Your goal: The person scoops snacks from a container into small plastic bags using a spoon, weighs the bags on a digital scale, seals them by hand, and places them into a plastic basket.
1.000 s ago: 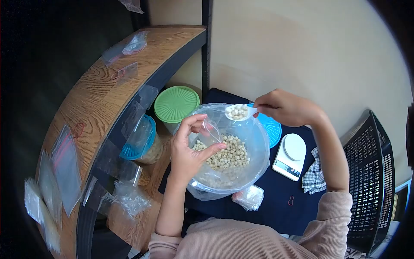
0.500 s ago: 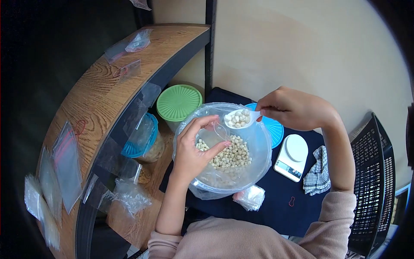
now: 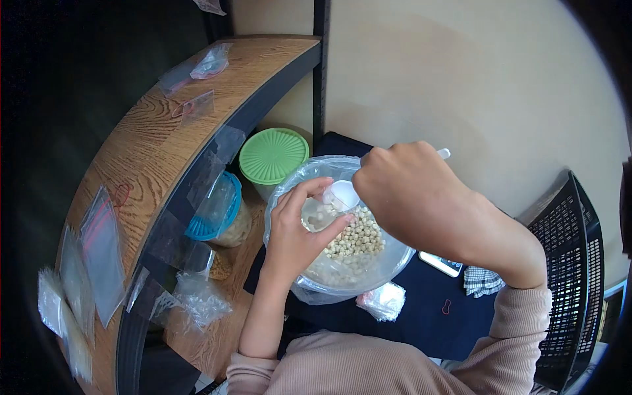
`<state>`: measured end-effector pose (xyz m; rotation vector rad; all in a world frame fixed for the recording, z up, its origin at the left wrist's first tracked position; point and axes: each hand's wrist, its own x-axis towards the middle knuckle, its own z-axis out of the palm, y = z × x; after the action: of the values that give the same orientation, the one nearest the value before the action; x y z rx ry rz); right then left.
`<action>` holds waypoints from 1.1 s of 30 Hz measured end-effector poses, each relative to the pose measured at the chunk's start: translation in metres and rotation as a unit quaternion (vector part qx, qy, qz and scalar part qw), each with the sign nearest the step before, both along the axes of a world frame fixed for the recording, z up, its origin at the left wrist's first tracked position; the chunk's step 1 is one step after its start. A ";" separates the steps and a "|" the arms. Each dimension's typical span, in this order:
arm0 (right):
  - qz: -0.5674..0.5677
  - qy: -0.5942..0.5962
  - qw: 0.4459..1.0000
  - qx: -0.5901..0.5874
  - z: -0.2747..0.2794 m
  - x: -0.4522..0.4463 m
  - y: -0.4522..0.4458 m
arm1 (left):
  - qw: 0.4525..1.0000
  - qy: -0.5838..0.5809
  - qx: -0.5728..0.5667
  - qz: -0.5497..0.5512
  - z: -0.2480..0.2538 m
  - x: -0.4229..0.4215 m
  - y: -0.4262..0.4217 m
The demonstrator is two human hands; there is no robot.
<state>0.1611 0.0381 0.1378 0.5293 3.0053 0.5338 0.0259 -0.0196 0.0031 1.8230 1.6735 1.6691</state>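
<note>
Over a large plastic-lined tub (image 3: pixel 398 258) of pale, nut-like pieces (image 3: pixel 362 238), my left hand (image 3: pixel 289 234) holds a small clear plastic bag (image 3: pixel 321 214) by its mouth, thumb and fingers spread around the opening. My right hand (image 3: pixel 411 191) is closed on a white plastic spoon (image 3: pixel 342 193). The spoon's bowl is tipped at the bag's mouth, and its handle end sticks out behind the hand. Some pale pieces show through the bag. The right fingers are mostly hidden behind the back of the hand.
A kitchen scale (image 3: pixel 440 264), partly hidden by my right arm, and a checked cloth (image 3: pixel 482 280) lie to the right. Nearby are folded plastic (image 3: pixel 382 302), a red rubber band (image 3: pixel 447 307) and a black basket (image 3: pixel 569 263). Lidded containers (image 3: pixel 274 156) stand beside the wooden shelf (image 3: pixel 141 145).
My right hand has turned over and moved left and down, tipping the spoon into the bag's mouth. The pieces that filled the spoon no longer show in it. My left hand stays nearly still.
</note>
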 end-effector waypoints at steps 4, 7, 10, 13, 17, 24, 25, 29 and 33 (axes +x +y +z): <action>-0.032 0.009 0.999 0.036 0.006 0.003 -0.006 | 1.000 -0.013 0.015 0.014 -0.004 -0.002 0.002; -0.093 0.063 0.991 0.076 0.009 0.012 0.005 | 0.997 -0.069 0.034 0.025 -0.006 -0.003 0.003; -0.080 -0.017 0.996 0.025 -0.006 0.011 0.013 | 0.991 -0.123 0.047 0.024 -0.006 -0.003 0.002; -0.095 -0.170 0.977 -0.090 -0.054 -0.016 0.022 | 0.993 -0.100 0.056 0.022 -0.005 -0.006 0.003; -0.109 -0.249 0.949 -0.162 -0.137 -0.044 0.049 | 0.995 -0.083 0.049 0.020 -0.004 -0.007 0.002; -0.122 -0.187 0.923 -0.313 -0.205 -0.049 0.078 | 0.990 -0.132 0.043 0.016 -0.011 -0.007 0.002; -0.104 -0.250 0.911 -0.311 -0.201 -0.052 0.082 | 0.990 -0.134 0.049 0.016 -0.012 -0.008 0.003; -0.034 -0.328 0.893 -0.306 -0.210 -0.056 0.089 | 0.988 -0.137 0.064 0.012 -0.014 -0.009 0.003; -0.139 -0.225 0.892 -0.366 -0.201 -0.057 0.077 | 0.989 -0.139 0.055 0.009 -0.015 -0.010 0.003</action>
<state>0.1041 0.1149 -0.0634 0.6316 2.3608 -0.4348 0.0160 -0.0170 -0.0117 1.5331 1.5132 1.9533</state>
